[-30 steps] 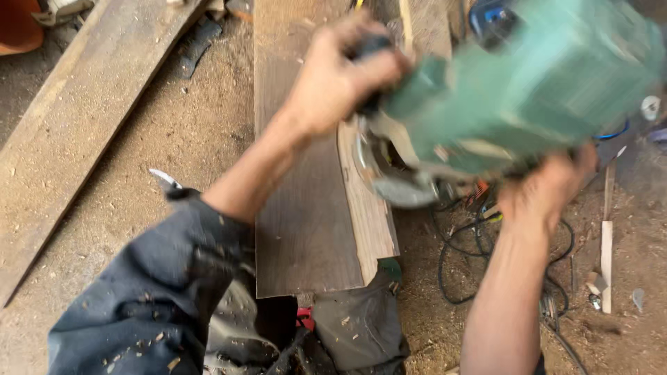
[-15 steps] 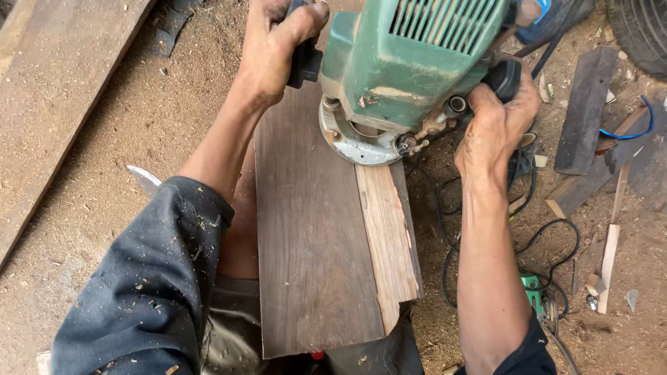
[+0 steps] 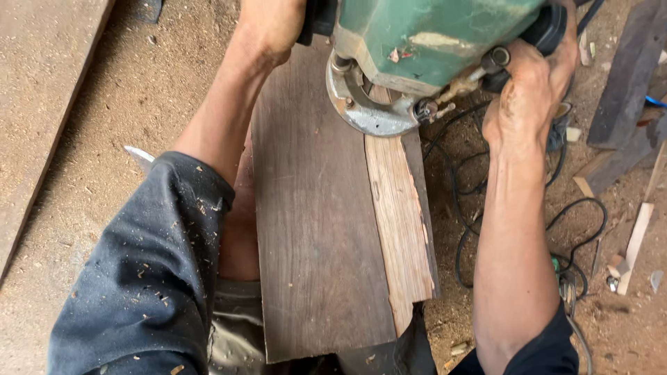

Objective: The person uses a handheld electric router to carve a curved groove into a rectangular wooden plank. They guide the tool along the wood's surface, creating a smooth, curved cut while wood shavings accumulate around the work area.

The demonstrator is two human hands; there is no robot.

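Note:
A green electric router [image 3: 424,48] with a round metal base [image 3: 365,104] sits on the far end of a dark wooden board [image 3: 313,236]. A paler strip [image 3: 399,222] runs along the board's right edge. My left hand [image 3: 274,24] grips the router's black left handle. My right hand [image 3: 531,94] grips the black handle on the right side. The board's near end lies over my lap.
Sawdust covers the ground. A long plank [image 3: 42,97] lies at the left. Black power cords [image 3: 479,187] coil on the ground right of the board. Dark wood offcuts [image 3: 625,83] and pale scraps [image 3: 636,243] lie at the right.
The router has come down from mid-air onto the board's far end and now fills the top of the view. Both hands stayed on its handles.

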